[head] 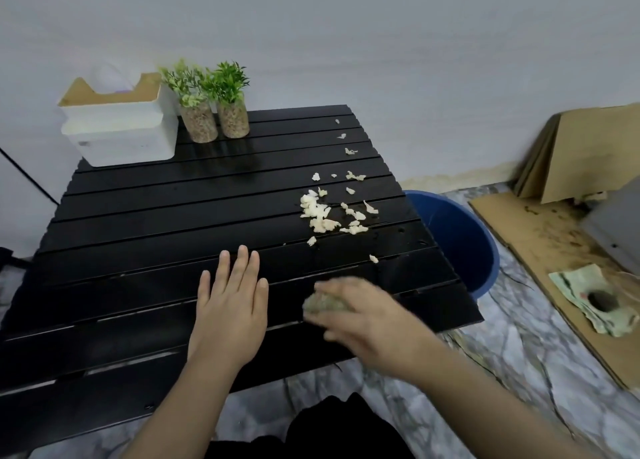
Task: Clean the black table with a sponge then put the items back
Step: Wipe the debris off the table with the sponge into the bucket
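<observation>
Your sponge (325,302) sits low and right of centre, pinched under your blurred right hand (360,320) on the black table (138,216). Sweep it up toward the pale crumbs (325,212), pushing them off the right edge into the blue bucket (464,237); let your left hand (232,306), spread flat, brace the slats.

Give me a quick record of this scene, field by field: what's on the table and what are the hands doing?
surface: black slatted table
left hand: flat on the table, open, empty
right hand: blurred, gripping a sponge
mess: pale crumbs scattered on the right side
far left corner: white box, two small potted plants
floor, right of table: blue bucket
</observation>
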